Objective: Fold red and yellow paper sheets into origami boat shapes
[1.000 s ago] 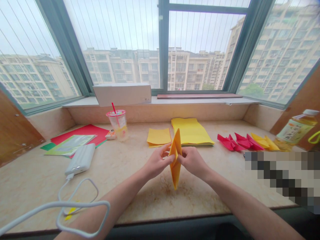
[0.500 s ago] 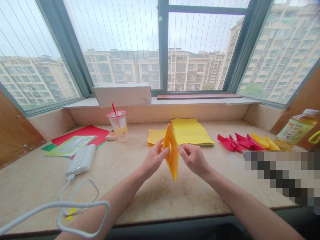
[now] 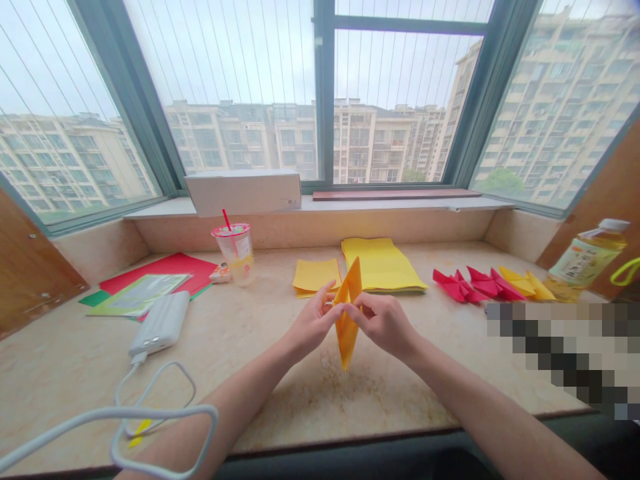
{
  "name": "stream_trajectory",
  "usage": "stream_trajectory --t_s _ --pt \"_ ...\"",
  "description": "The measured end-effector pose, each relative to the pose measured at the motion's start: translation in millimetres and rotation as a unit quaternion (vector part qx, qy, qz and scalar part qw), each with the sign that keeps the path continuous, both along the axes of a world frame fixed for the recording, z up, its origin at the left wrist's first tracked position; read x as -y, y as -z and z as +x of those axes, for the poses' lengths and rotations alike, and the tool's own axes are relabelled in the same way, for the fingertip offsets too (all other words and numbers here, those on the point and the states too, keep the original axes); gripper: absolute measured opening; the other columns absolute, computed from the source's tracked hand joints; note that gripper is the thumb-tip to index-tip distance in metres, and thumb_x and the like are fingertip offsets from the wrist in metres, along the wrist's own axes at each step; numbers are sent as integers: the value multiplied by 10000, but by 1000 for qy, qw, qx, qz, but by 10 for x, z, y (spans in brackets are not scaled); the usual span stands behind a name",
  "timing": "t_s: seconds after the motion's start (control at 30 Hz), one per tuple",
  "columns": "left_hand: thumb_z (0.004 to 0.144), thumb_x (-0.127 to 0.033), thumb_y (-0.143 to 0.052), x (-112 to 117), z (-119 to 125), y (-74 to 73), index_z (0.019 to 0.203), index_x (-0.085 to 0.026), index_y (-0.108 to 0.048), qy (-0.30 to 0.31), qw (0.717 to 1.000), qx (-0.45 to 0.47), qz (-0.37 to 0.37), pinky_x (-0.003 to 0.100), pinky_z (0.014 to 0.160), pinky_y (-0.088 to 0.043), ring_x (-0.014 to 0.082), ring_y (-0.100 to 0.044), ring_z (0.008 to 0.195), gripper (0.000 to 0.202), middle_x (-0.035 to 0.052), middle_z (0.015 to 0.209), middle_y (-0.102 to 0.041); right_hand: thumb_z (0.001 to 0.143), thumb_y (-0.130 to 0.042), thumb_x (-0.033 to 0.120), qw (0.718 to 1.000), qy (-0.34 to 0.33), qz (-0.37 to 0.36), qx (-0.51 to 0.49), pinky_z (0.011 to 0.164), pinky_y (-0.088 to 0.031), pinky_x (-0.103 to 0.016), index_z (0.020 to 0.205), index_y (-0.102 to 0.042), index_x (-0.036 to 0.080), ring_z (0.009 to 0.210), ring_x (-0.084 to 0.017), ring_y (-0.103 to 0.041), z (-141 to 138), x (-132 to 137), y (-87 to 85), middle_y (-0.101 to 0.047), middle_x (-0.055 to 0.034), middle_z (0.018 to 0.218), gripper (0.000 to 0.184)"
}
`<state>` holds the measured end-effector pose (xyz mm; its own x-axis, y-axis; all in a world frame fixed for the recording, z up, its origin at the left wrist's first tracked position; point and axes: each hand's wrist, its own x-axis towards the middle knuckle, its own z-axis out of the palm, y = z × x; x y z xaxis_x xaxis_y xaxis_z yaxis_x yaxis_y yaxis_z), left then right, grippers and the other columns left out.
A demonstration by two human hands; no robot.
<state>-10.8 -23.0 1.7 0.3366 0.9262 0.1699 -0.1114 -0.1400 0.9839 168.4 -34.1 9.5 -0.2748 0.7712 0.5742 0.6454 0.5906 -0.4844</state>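
I hold a folded orange-yellow paper piece (image 3: 347, 333) upright above the marble sill, its lower tip pointing down. My left hand (image 3: 314, 324) pinches its left side near the middle, fingers closed on the paper. My right hand (image 3: 384, 321) pinches the right side at the same height. Behind the hands lie a small stack of yellow squares (image 3: 315, 275) and a bigger stack of yellow sheets (image 3: 381, 265).
Several finished red and yellow folded pieces (image 3: 487, 285) lie at the right, beside a tea bottle (image 3: 587, 259). At the left are a plastic cup with a straw (image 3: 235, 249), red and green sheets (image 3: 160, 277), a white power bank (image 3: 161, 323) and its looping cable (image 3: 150, 417). A white box (image 3: 244, 191) rests on the window ledge.
The paper piece has turned between my fingers and swung back to a narrow upright pose, slightly lower and to the right. Both hands have closed in on its middle again.
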Motion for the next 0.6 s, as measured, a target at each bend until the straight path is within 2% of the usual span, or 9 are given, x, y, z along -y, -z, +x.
stream_trajectory --t_s 0.17,0.27,0.4,0.5,0.6 --pt "856 -356 -680 -5 -15 -36 1426 -197 -401 -6 996 50 -67 419 945 -490 238 -640 1043 655 133 1194 -611 953 -518 436 999 -21 6 -39 537 -331 -224 780 -658 176 494 -102 -454 25 -8 -3 -554 22 564 342" --pt "897 -350 -634 -28 -33 -73 1437 -204 -370 -53 989 96 -101 413 958 -497 224 -649 1047 618 125 1170 -629 948 -537 456 996 -73 17 -46 540 -346 -219 918 -688 176 491 -95 -465 44 -4 13 -566 30 580 320" --pt "928 -344 -595 -73 -62 -113 1430 -213 -355 -112 978 134 -113 377 975 -493 192 -659 1038 571 112 1161 -649 895 -603 522 988 -152 32 12 567 -369 -220 1031 -699 197 530 -98 -509 40 7 44 -626 19 645 365" --pt "937 -345 -583 -100 -75 -109 1434 -222 -327 -127 975 140 -118 360 956 -506 185 -667 1029 572 108 1165 -652 877 -626 528 986 -155 37 45 588 -383 -224 1046 -700 204 564 -108 -544 25 13 53 -655 8 679 373" --pt "933 -345 -589 -114 -74 -83 1433 -233 -311 -132 974 144 -119 350 943 -516 179 -670 1019 583 101 1164 -650 909 -610 473 988 -139 30 53 597 -397 -223 1082 -687 206 582 -112 -573 17 15 45 -689 -5 738 327"
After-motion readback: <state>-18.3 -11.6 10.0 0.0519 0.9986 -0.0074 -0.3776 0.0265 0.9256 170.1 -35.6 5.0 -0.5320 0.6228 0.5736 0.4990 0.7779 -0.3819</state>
